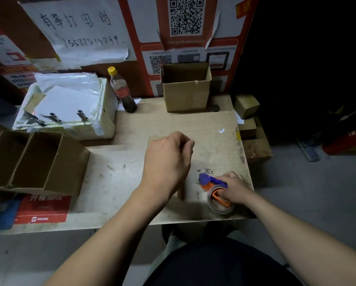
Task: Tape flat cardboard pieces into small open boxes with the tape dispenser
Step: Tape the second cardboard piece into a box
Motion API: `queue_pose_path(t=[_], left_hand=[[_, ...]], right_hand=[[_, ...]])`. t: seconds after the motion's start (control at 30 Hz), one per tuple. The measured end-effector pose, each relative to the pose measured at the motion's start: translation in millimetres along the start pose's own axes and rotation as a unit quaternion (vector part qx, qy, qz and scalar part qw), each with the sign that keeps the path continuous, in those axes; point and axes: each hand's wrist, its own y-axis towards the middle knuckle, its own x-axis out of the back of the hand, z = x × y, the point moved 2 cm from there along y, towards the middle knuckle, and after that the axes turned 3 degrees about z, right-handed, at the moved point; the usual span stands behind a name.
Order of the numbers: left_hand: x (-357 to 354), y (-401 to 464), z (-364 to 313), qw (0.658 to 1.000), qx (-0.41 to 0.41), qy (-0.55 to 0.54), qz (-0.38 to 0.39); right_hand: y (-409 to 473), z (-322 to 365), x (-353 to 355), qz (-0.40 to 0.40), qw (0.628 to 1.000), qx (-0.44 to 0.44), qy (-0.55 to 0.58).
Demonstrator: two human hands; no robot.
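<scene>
We see only a corner of the flat cardboard piece (154, 139), because the left hand (169, 159) covers the rest. The right hand (234, 188) hides the handle of the tape dispenser (216, 190). The open boxes (28, 159) at the left are cut off by the edge.

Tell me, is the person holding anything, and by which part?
The right hand grips the tape dispenser by its handle. The left hand rests on a flat cardboard piece; whether it grips it cannot be told.
</scene>
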Motion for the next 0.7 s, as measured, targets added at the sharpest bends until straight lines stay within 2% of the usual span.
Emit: queue_pose_path(t=[0.03, 0.07, 0.1, 0.13, 0.2, 0.23, 0.27, 0.33, 0.4, 0.6, 0.7], left_hand=[[1.1, -0.9, 0.9, 1.000, 0.009, -0.015, 0.004], [1.8, -1.9, 1.9, 1.000, 0.016, -0.024, 0.006], [2.5, -2.9, 2.9, 0.999, 0.024, -0.031, 0.008], [3.4, -3.1, 4.5, 0.999, 0.032, -0.037, 0.009], [5.4, -2.6, 10.1, 0.997, 0.052, -0.055, 0.004], [6.9, -2.4, 13.8, 0.996, 0.066, -0.062, -0.001], [8.4, -2.3, 18.5, 0.994, 0.083, -0.064, -0.007], [10.0, -3.3, 29.8, 0.991, 0.112, -0.064, -0.019], [7.7, -7.4, 41.9, 0.989, 0.135, -0.059, -0.026], [-18.5, -27.5, 62.7, 0.981, 0.189, -0.023, -0.023], [-32.6, -33.5, 69.1, 0.982, 0.183, 0.045, -0.021]], right_hand=[[-0.8, 8.3, 7.6, -0.013, 0.999, 0.020, 0.048], [-4.8, 21.1, 18.0, -0.033, 0.988, 0.051, 0.145], [-12.9, 38.7, 29.9, -0.045, 0.958, 0.095, 0.268], [-22.1, 58.4, 40.6, -0.034, 0.909, 0.136, 0.393], [-39.2, 93.9, 57.0, 0.052, 0.800, 0.199, 0.564], [-45.6, 107.9, 61.5, 0.101, 0.767, 0.202, 0.600], [-50.2, 118.9, 62.4, 0.146, 0.756, 0.192, 0.608], [-55.6, 131.2, 58.8, 0.210, 0.754, 0.179, 0.596], [-55.5, 131.8, 48.6, 0.216, 0.748, 0.164, 0.606], [-38.8, 113.1, 9.7, 0.093, 0.750, 0.051, 0.653], [-32.0, 108.9, -11.2, 0.014, 0.793, 0.053, 0.607]])
